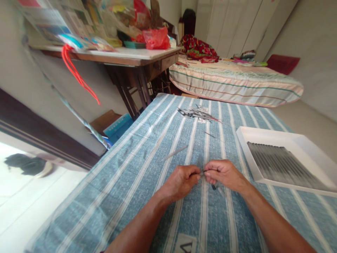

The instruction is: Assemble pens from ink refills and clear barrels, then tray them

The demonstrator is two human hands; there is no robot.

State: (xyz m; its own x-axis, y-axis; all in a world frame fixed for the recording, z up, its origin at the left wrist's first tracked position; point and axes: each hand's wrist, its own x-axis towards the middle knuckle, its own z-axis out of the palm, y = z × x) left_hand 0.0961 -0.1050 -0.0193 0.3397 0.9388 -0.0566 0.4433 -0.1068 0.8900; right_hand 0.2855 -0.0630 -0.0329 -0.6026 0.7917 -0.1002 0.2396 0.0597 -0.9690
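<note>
My left hand (187, 179) and my right hand (221, 173) meet over the striped cloth, fingertips nearly touching. Between them both pinch a small thin dark piece (202, 173); fingers cover most of it, so its kind does not show. Just below my right fingers is a clear, blurred tube with a black end (213, 187), which looks like a pen part; whether it is held or lying there I cannot tell. A thin grey stick (176, 152) lies beyond my left hand. Farther off is a short dark stick (210, 134).
To the right, a shallow white box (250, 168) holds a row of dark pen-like sticks (281, 163). A loose pile of thin black and clear pieces (197, 113) lies at the far end of the blue striped cloth (126, 175). Behind stand a cluttered desk (137, 60) and a bed (237, 82).
</note>
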